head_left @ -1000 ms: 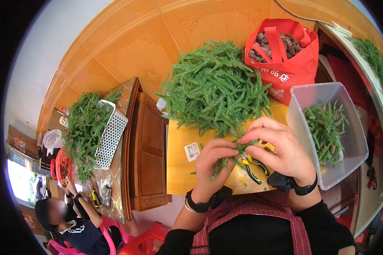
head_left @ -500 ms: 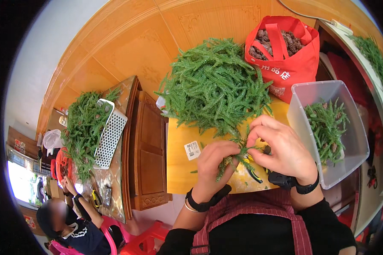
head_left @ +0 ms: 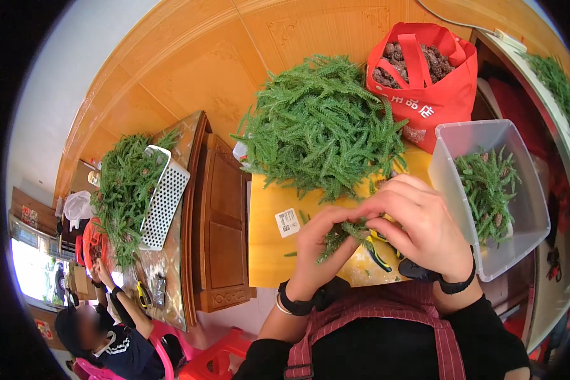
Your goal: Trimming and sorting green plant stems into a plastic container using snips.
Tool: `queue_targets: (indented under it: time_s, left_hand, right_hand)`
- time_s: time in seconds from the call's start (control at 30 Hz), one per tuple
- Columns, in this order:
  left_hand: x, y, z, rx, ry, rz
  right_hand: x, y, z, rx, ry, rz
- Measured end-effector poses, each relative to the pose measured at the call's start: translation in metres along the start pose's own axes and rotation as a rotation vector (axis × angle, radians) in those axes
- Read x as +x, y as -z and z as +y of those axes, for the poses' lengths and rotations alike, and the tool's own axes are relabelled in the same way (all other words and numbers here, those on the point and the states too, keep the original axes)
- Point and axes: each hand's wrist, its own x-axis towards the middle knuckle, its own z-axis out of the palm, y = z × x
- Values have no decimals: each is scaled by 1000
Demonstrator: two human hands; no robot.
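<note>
1. Held low above the near part of the yellow bench: one green sprig, seemingly unfinished.
2. Gripped by left hand, thumb and fingers closed round it; apparently pinched at its right end by right hand, fingers arched, contact partly hidden.
3. Judged done: a small batch of cone-bearing sprigs inside the clear tub, right.
4. Judged left: large sprig pile, far side; brown cones in red bag, far right.

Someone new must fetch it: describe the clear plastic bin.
Start at the yellow tabletop. Just right of it, beyond the right hand, stands the bin. Unlike the red bag behind it, it is see-through, with green sprigs inside.
</note>
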Motion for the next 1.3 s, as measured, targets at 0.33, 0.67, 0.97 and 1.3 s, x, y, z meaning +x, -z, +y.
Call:
queue_targets:
  time_s: [0.33,0.67,0.97,1.3]
  left_hand:
    - [-1,-2,-2,-559,185,-40]
    - [0,-5,-1,-385,133,-66]
    - [1,-6,3,-323,94,-131]
    - [-1,-4,-1,-281,60,-134]
  right_hand:
    - [-9,0,7,293,-114,-4]
    - [-14,3,13,285,-33,-59]
    - [-15,2,13,210,-29,-18]
    - [-13,3,17,180,49,-3]
